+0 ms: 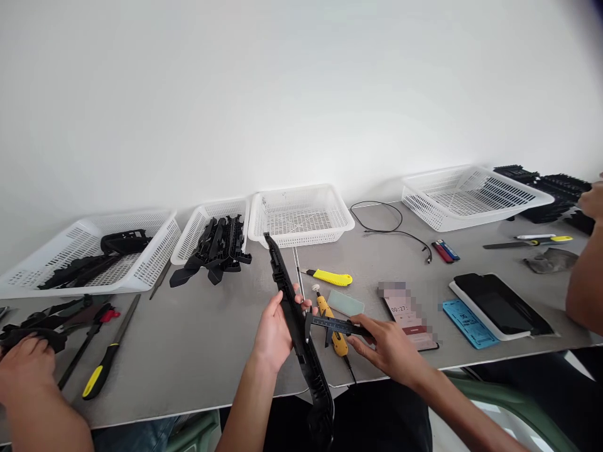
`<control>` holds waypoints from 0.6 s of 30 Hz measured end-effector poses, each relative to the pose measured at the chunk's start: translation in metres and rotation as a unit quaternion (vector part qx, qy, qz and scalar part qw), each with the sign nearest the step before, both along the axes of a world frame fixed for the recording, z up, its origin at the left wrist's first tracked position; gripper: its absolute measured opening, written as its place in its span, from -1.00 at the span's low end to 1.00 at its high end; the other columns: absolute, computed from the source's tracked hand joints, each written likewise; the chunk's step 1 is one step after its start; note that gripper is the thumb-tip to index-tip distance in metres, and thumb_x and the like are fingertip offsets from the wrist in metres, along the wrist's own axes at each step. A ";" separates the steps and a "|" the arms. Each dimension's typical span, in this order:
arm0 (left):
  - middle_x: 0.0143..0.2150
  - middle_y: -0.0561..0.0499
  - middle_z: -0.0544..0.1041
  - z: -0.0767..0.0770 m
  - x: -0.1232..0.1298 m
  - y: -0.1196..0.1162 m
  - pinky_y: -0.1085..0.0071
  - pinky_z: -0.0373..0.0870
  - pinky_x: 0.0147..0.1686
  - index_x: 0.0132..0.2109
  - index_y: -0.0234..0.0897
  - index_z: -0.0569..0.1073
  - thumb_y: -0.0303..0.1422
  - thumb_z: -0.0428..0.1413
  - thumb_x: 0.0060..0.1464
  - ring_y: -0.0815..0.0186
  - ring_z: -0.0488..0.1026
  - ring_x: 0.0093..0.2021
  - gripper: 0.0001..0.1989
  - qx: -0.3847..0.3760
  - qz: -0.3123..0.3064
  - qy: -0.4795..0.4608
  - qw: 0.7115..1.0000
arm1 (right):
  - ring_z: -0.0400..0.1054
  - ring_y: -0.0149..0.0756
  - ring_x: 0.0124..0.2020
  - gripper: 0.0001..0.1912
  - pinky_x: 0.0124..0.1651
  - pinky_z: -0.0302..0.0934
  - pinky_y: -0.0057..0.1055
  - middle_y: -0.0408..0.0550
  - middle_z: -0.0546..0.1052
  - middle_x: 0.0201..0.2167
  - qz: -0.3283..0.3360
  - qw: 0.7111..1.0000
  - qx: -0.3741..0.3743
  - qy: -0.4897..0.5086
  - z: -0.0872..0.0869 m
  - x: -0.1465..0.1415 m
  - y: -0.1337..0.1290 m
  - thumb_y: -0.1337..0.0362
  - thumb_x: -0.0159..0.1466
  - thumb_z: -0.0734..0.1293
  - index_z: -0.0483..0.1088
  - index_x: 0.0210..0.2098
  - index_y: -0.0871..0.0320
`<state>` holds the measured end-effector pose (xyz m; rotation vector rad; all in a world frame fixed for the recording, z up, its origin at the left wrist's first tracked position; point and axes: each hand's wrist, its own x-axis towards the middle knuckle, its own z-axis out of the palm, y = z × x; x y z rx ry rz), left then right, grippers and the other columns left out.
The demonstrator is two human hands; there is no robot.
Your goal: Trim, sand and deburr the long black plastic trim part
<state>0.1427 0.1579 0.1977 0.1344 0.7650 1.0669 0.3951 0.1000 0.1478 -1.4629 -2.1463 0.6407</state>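
My left hand (277,326) is wrapped round a long black plastic trim piece (294,323), held at a slant above the table's front edge. A dark vernier caliper (334,324) is pinched in my right hand (389,348), its jaws against or just in front of the trim piece; contact is hard to tell. Behind the caliper lies a yellow rotary tool (338,342) with a cord. A yellow utility knife (332,277) and a pale greenish rectangular block (346,303) are close by on the table.
White baskets (301,242) line the wall; one at left (176,254) holds black parts (221,245). Co-workers' hands are at the left (28,370) and right (593,201). A file (110,351), a phone (407,314), a black cable (377,231) and lighters (445,251) lie on the grey table.
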 end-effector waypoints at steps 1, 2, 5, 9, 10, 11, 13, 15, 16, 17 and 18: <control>-0.27 -0.02 0.54 -0.005 -0.002 -0.001 0.10 0.60 0.14 0.07 -0.35 0.60 -0.29 0.06 0.45 0.15 0.64 -0.07 -0.71 -0.004 0.003 0.020 1.000 | 0.43 -0.24 -0.54 -0.66 -0.40 0.17 -0.37 -0.16 0.58 -0.48 -0.047 0.998 -0.052 0.004 -0.009 -0.004 -0.002 0.00 0.54 0.25 0.47 0.08 0.07; -0.26 -0.03 0.56 -0.010 -0.003 -0.003 0.10 0.59 0.16 0.08 -0.33 0.60 -0.28 0.06 0.46 0.11 0.63 0.03 -0.71 -0.011 0.007 0.040 0.999 | 0.45 -0.22 -0.51 -0.66 -0.39 0.18 -0.37 -0.17 0.57 -0.47 -0.084 0.993 -0.086 0.014 -0.018 -0.008 -0.004 -0.01 0.52 0.25 0.46 0.09 0.05; -0.24 -0.09 0.59 -0.026 -0.005 -0.007 0.00 0.53 0.26 0.05 -0.33 0.62 -0.31 0.01 0.48 0.03 0.60 0.19 -0.70 -0.033 0.033 0.075 0.996 | 0.51 -0.14 -0.40 -0.61 -0.32 0.23 -0.34 -0.14 0.59 -0.38 -0.165 0.979 -0.110 0.042 -0.039 -0.020 -0.005 -0.02 0.45 0.29 0.43 0.14 0.04; -0.23 -0.13 0.62 -0.042 -0.005 -0.010 -0.14 0.48 0.31 0.01 -0.35 0.63 -0.34 -0.01 0.49 -0.04 0.58 0.23 -0.68 -0.057 0.040 0.083 0.994 | 0.57 -0.04 -0.24 -0.58 -0.20 0.32 -0.25 -0.01 0.63 -0.24 -0.260 0.958 -0.101 0.068 -0.053 -0.022 -0.002 -0.06 0.42 0.26 0.47 0.09 0.05; -0.23 -0.13 0.63 -0.045 -0.006 -0.010 -0.15 0.48 0.30 0.01 -0.35 0.63 -0.34 -0.01 0.49 -0.05 0.59 0.22 -0.68 -0.057 0.037 0.081 0.994 | 0.58 -0.01 -0.17 -0.58 -0.14 0.35 -0.22 0.03 0.65 -0.19 -0.276 0.953 -0.096 0.074 -0.055 -0.021 -0.002 -0.06 0.42 0.25 0.48 0.08 0.07; -0.23 -0.13 0.63 -0.049 -0.006 -0.011 -0.15 0.50 0.29 0.00 -0.36 0.63 -0.33 0.00 0.49 -0.06 0.61 0.20 -0.69 -0.056 0.035 0.079 0.995 | 0.58 0.01 -0.10 -0.57 -0.08 0.37 -0.19 0.07 0.65 -0.12 -0.285 0.951 -0.090 0.081 -0.056 -0.019 -0.002 -0.04 0.42 0.24 0.48 0.08 0.08; -0.23 -0.14 0.63 -0.056 -0.006 -0.012 -0.10 0.56 0.23 0.00 -0.38 0.63 -0.34 0.01 0.48 -0.06 0.65 0.13 -0.69 -0.058 0.036 0.076 0.995 | 0.55 0.03 0.02 -0.57 0.05 0.37 -0.14 0.13 0.64 0.00 -0.287 0.951 -0.074 0.088 -0.055 -0.017 -0.003 0.01 0.43 0.23 0.48 0.12 0.12; -0.24 -0.14 0.63 -0.063 -0.007 -0.012 -0.03 0.61 0.15 0.00 -0.40 0.63 -0.35 0.02 0.47 0.00 0.68 0.03 -0.70 -0.063 0.040 0.077 0.994 | 0.52 0.04 0.06 -0.57 0.12 0.36 -0.10 0.14 0.63 0.04 -0.279 0.955 -0.057 0.077 -0.053 -0.014 -0.005 0.04 0.43 0.24 0.48 0.14 0.13; -0.24 -0.14 0.63 -0.066 -0.007 -0.013 0.00 0.63 0.12 0.00 -0.40 0.63 -0.35 0.02 0.47 0.04 0.68 -0.03 -0.70 -0.066 0.042 0.077 0.994 | 0.51 0.05 0.07 -0.58 0.13 0.35 -0.09 0.13 0.64 0.02 -0.276 0.958 -0.047 0.065 -0.052 -0.012 -0.007 0.05 0.43 0.24 0.49 0.13 0.13; -0.24 -0.13 0.63 -0.069 -0.008 -0.013 0.04 0.65 0.08 0.01 -0.40 0.64 -0.36 0.03 0.47 0.08 0.68 -0.09 -0.70 -0.067 0.044 0.076 0.994 | 0.49 0.07 0.08 -0.59 0.15 0.34 -0.07 0.12 0.64 0.01 -0.274 0.960 -0.032 0.051 -0.051 -0.010 -0.008 0.05 0.44 0.25 0.51 0.12 0.12; -0.23 -0.13 0.63 -0.071 -0.008 -0.014 0.08 0.66 0.05 0.02 -0.40 0.64 -0.36 0.03 0.47 0.12 0.68 -0.14 -0.70 -0.067 0.047 0.073 0.994 | 0.46 0.09 0.11 -0.60 0.17 0.32 -0.05 0.12 0.64 0.01 -0.277 0.960 -0.013 0.035 -0.050 -0.006 -0.008 0.05 0.44 0.26 0.52 0.11 0.11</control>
